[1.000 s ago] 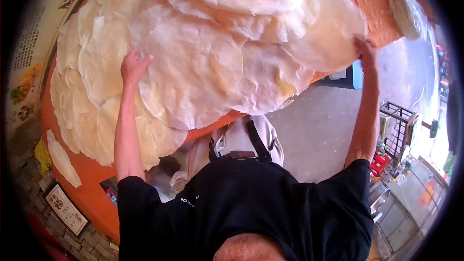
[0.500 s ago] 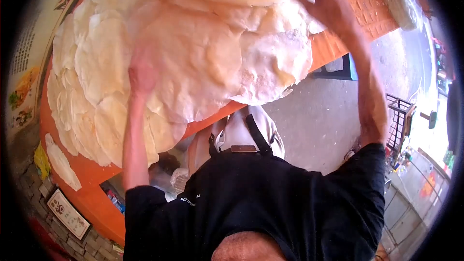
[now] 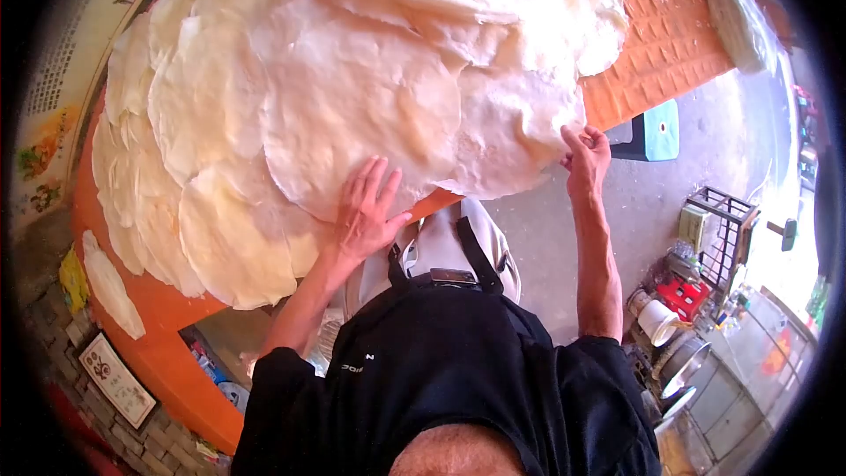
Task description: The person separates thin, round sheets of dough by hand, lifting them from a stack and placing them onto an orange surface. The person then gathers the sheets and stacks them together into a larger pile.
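Thin, pale, round flatbread-like sheets [image 3: 361, 88] overlap in a wide heap on an orange table [image 3: 661, 57]. My left hand [image 3: 366, 216] lies with its fingers stretched out on the front edge of a large sheet in the middle. At the heap's right corner, my right hand [image 3: 585, 154] pinches the rim of a wrinkled sheet [image 3: 511, 128] between thumb and fingers. That sheet partly overhangs the table's front edge. One separate pale piece [image 3: 113, 286] rests on the table at the far left.
A clear plastic bundle [image 3: 738, 22] lies at the table's far right. On the floor to the right are a blue box [image 3: 659, 130], a black wire rack [image 3: 727, 225], a red item [image 3: 683, 297] and a white bucket [image 3: 657, 322]. A framed sign [image 3: 117, 381] stands lower left.
My right hand has come down from the top of the heap to the right sheet's rim and pinches it. My left hand has slid toward the front edge, fingers now flat.
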{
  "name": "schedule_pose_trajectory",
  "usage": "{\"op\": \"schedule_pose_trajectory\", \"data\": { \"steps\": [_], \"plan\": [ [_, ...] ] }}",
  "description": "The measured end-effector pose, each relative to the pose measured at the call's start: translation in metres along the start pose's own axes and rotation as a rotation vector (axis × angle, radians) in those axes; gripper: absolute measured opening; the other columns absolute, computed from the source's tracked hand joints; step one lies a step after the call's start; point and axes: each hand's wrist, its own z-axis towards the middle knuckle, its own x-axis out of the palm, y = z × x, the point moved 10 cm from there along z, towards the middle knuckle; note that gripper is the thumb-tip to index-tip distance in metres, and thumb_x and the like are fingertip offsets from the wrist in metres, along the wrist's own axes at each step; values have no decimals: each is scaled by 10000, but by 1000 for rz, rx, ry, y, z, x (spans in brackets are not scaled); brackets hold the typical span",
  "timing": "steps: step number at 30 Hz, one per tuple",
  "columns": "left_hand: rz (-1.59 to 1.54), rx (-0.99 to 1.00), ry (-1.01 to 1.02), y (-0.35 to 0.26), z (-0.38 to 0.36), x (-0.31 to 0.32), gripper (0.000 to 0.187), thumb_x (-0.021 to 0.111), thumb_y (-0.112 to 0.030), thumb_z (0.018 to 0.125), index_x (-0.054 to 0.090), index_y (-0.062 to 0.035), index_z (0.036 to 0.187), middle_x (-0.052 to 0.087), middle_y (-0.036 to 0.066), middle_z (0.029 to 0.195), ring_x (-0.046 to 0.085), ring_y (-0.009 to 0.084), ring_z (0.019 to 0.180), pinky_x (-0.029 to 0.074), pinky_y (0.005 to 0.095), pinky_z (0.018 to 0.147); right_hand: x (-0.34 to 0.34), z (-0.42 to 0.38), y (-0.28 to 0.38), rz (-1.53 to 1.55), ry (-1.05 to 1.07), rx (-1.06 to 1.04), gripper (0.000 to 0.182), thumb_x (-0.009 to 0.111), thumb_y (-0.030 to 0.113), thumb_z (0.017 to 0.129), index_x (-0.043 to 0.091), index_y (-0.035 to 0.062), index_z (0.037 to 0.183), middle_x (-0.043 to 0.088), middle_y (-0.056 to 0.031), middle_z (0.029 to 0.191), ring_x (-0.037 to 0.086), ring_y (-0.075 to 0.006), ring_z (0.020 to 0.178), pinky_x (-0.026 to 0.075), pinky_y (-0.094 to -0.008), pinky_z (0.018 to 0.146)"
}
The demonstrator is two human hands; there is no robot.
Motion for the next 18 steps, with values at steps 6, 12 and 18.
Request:
{"op": "schedule_pose_trajectory", "data": {
  "steps": [6,12,18],
  "plan": [
    [50,17,-171,4,-12,-10,468,630,-66,694,566,-2,1154,537,205,1214,518,385,1155,438,470,968,3,-39,125,90,121,-470,466,668,-57,741,477,48,1153,610,-28,863,560,-101,703,447,-218,583],
    [-34,116,-342,-5,-21,-78,283,674,-84,701,602,-9,964,649,146,874,646,337,768,537,388,627,-40,-66,330,-230,17,-942,361,640,1,827,603,72,1179,644,-18,932,572,-98,751,478,-244,663],
    [-223,174,0,-70,-29,-108,275,642,26,647,627,-21,917,678,135,890,668,333,744,547,399,623,106,-136,401,-586,221,-1441,334,672,-32,782,560,38,1089,645,-82,861,622,-127,791,506,-259,597]
  ]
}}
